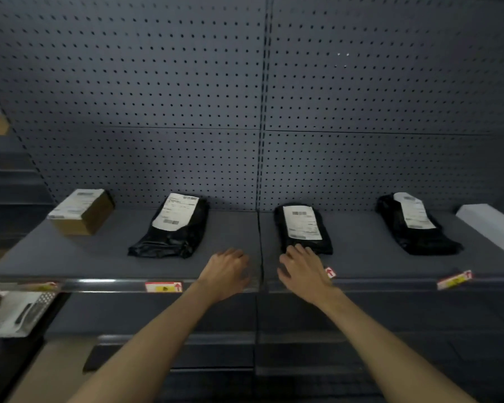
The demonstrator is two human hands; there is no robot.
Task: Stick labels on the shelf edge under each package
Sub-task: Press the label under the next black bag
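Right hand (301, 273): fingers (296, 251) spread loosely, tips lying on the near end of the middle black package (303, 228); nothing pinched that I am seeing. A red-and-white label (330, 272) is peeking out just right of the wrist, at the shelf edge (390, 283), partly covered by the hand, so I cannot tell whether it is fully stuck.

Left hand (227, 271): fingers curled slightly, palm down, hovering or resting on the shelf just left of that package; I am seeing nothing held in it.

Taking the middle package as landmark: a second black package (172, 228) is lying to its left with a label (163, 286) under it on the edge; further left, a cardboard box (80, 210), and below it a blurred label (41, 285). To the right, a third black package (413, 225) with a label (454, 280) under it, slightly tilted. A white parcel (492, 225) is sitting at far right; I am seeing no label under it.

Judgement on the step: I am reckoning the label under the middle package needs pressing flat along the edge strip, rubbing from one end to the other, kept directly beneath the package and level.

Orientation: the labels' long axes are running along the shelf edge, red arrows pointing up toward the packages. The middle package's long axis is running front to back.
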